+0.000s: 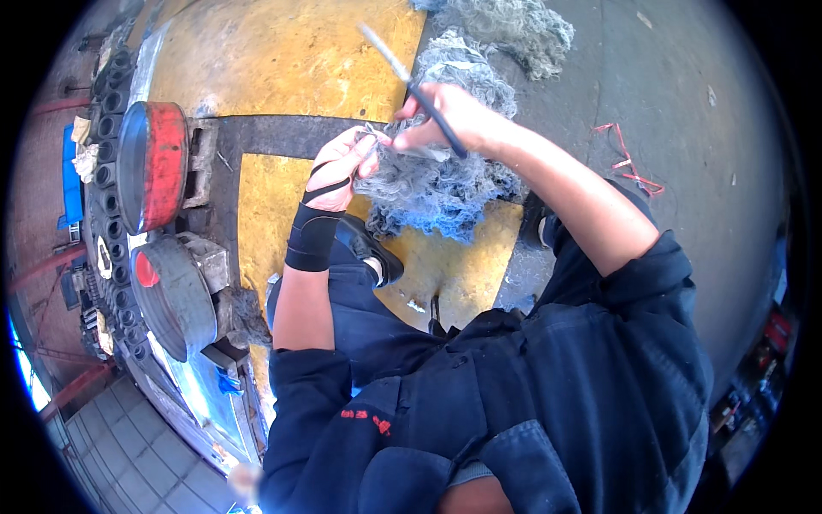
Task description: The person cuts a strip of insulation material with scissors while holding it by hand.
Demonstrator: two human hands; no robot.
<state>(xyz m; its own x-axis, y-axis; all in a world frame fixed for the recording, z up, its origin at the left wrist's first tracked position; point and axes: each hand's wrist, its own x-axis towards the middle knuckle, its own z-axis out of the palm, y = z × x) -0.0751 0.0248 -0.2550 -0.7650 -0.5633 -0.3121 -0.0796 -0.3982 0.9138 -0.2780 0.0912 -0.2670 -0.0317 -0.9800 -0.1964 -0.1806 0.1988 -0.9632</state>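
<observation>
My left hand [341, 163], with a black wrist brace [312, 236] on it, pinches a bit of grey thread at the near-left edge of a tangled thread heap [428, 184]. The heap is grey with bluish strands and lies in front of my legs. My right hand [449, 120] is closed round a long thin tool [438, 120] with a dark handle and a pale, narrow far end. Its exact kind is unclear. The tool slants up to the left, above the heap, and the fingertips of both hands are close together.
More grey thread [514, 30] lies at the far side. Yellow floor plates [282, 60] spread around me. To the left stand a red round drum [167, 167] and a grey round drum [193, 300] by concrete blocks [202, 163]. A red cord [629, 163] lies on the right floor.
</observation>
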